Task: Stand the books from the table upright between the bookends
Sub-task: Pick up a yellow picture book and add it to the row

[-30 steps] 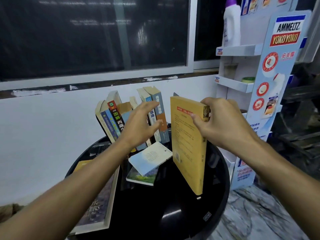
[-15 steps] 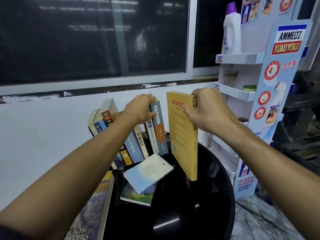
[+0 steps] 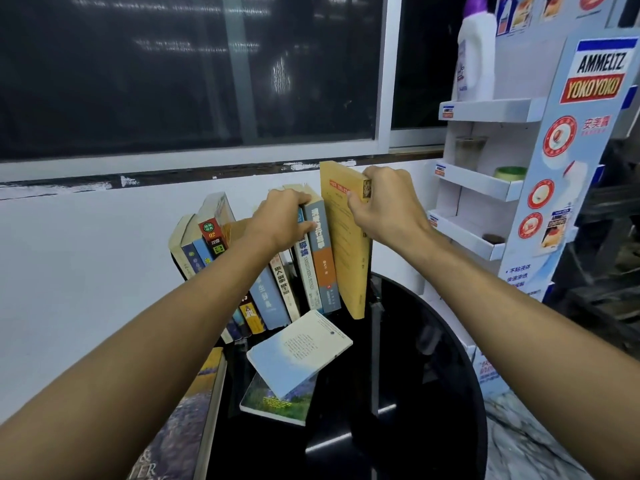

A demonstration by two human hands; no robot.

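A row of several upright books (image 3: 266, 292) leans left at the back of the round black table (image 3: 433, 393). My left hand (image 3: 280, 220) rests on the tops of the rightmost books of the row, fingers bent over a grey and orange book (image 3: 322, 258). My right hand (image 3: 388, 206) grips the top of a tall yellow book (image 3: 348, 258), held upright against the right end of the row. A black bookend (image 3: 375, 303) shows just right of the yellow book. A pale blue book (image 3: 298, 351) lies on a green-covered book (image 3: 273, 400) in front.
A large book (image 3: 187, 427) lies flat at the table's left edge under my left arm. A white cardboard display shelf (image 3: 485, 188) with a white bottle (image 3: 476, 50) stands close on the right. A white wall and dark window lie behind the books.
My right hand has carried the yellow book back and left until it stands against the row. My left hand came down onto the tops of the row's rightmost books.
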